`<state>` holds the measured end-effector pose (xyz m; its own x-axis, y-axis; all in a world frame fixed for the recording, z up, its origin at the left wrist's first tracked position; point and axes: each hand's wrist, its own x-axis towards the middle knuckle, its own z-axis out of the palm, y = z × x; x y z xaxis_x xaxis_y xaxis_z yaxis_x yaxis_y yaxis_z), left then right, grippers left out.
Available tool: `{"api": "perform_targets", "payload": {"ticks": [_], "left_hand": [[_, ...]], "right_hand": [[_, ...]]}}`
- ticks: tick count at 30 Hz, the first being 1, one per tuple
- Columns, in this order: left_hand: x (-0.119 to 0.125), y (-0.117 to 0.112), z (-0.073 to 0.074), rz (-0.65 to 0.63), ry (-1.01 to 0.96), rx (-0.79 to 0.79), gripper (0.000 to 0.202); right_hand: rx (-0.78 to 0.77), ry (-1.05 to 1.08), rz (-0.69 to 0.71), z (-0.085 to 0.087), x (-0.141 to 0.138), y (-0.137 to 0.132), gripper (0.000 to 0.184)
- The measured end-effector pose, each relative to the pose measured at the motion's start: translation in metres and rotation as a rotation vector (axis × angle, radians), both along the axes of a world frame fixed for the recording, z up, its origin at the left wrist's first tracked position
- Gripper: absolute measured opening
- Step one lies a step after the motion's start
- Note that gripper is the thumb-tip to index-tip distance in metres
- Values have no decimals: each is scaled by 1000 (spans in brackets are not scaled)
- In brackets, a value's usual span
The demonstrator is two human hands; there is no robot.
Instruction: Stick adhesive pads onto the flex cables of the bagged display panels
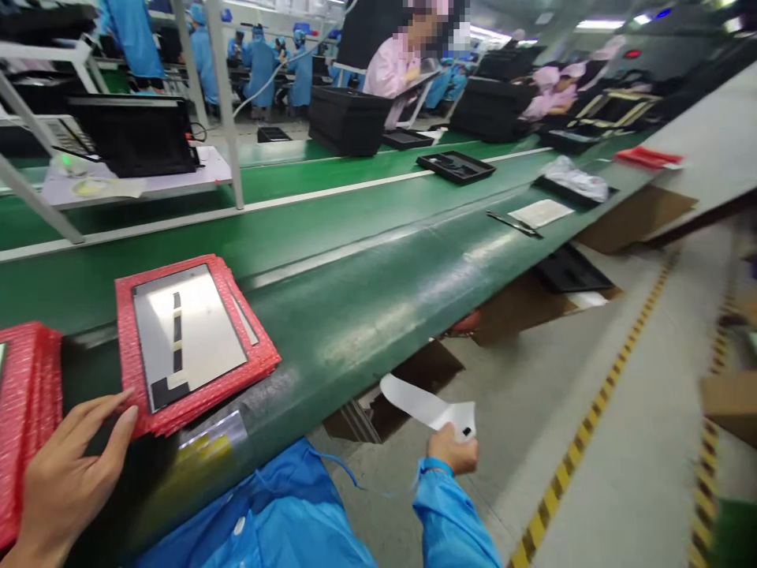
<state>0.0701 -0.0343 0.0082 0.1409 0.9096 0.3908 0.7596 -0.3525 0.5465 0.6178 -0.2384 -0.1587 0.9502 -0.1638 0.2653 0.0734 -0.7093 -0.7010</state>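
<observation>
A flat display panel (pixel 201 323) with a silvery back and a dark strip down its middle lies on a stack of red bubble-wrap sheets (pixel 133 315). My left hand (pixel 80 457) rests at the near left corner of this stack, its fingers stretched out and the thumb apart, fingertips at the bubble wrap. Out past the bench edge, over the floor, my right hand (pixel 454 454) is closed on one end of a limp white strip (pixel 419 401) that has a small black spot. My right fingertips are partly hidden.
More red bubble wrap (pixel 35 426) is stacked at the far left. The green bench (pixel 367 300) carries tweezers (pixel 514 223), a white sheet (pixel 541 213) and black trays (pixel 455 166). Cardboard boxes (pixel 414 379) stand below its edge. Co-workers sit farther back.
</observation>
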Motion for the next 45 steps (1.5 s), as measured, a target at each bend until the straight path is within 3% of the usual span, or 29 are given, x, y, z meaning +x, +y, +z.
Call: {"api": "perform_targets", "payload": {"ticks": [3,6,9,12,14,17,20,23,28,30,35,41,45], "left_hand": [[11,6,13,163,-13,-118,43],[11,13,9,224,-139,-282,59],[9,16,2,241,-318,-413,74],[12,20,0,211,-467,-484,80],[13,24,0,204,-504,-510,78],[16,33,0,209,-505,-523,76],[23,37,0,247,-464,-507,85],[38,37,5,281,-391,-478,96],[62,34,14,260,-307,-442,105],[66,34,16,251,-257,-406,108],[66,35,17,238,-178,-397,114],[56,33,6,169,-393,-490,107],[55,32,-4,136,-566,-548,103]], "right_hand": [[-32,0,42,-3,-2,11,28],[-46,-10,84,-4,-4,22,34],[-12,-52,18,-9,0,19,44],[120,-74,-40,-11,14,17,39],[228,-105,-8,0,23,29,35],[341,-166,73,38,21,67,20],[345,-171,361,87,-9,113,14],[237,-218,661,125,-57,149,21],[301,-303,1354,156,-142,190,18],[327,-310,1561,163,-169,201,13],[289,-349,1812,174,-214,213,13],[-111,-573,2143,184,-238,220,29],[-400,-684,2231,197,-248,233,50]]}}
